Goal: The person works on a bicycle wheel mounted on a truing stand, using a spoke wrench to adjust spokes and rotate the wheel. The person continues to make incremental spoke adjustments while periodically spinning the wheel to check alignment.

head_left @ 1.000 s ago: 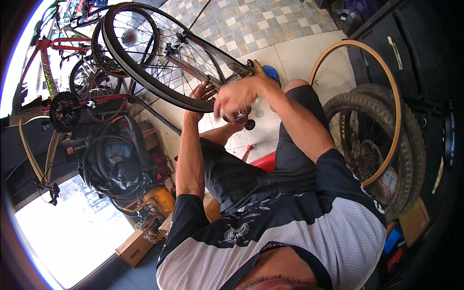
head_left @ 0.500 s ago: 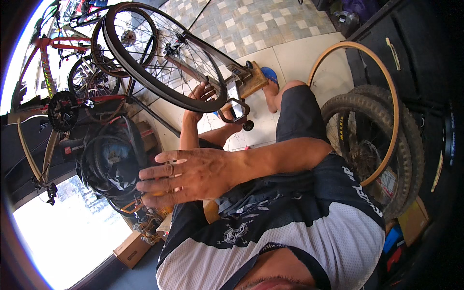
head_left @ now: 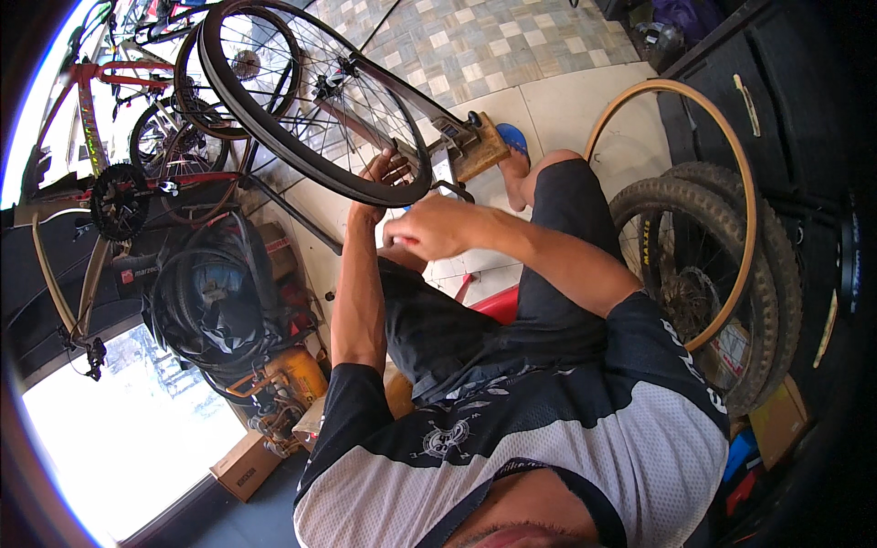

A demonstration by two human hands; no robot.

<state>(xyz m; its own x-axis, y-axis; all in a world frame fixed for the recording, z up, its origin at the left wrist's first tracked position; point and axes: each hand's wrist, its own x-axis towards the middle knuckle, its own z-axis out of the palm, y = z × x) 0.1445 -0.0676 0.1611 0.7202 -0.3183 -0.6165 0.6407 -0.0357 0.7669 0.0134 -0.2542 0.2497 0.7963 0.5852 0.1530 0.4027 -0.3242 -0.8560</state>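
A spoked bicycle wheel (head_left: 395, 194) with a dark, tyreless rim stands tilted in a metal wheel stand (head_left: 446, 130) on a wooden base (head_left: 482, 153). At the rim's lower part is my left hand (head_left: 376, 173), its curled fingers showing between the spokes. The rim covers part of that hand, and what its fingers hold is hidden. Just outside the rim's lower edge, my right hand (head_left: 438, 228) is closed with the fingers bent in. A pale reddish spot shows at its fingertips, too blurred to name.
A tan-rimmed hoop (head_left: 751, 210) leans at the right over knobby tyres (head_left: 767, 301). Bike frames and other wheels crowd the left, with a red frame (head_left: 87, 119) among them. A black bag (head_left: 210, 292), a yellow machine (head_left: 297, 374) and a cardboard box (head_left: 245, 466) lie below them.
My right hand has moved up and away from me to the rim's lower edge, and its spread fingers have closed. My left hand stays at the rim.
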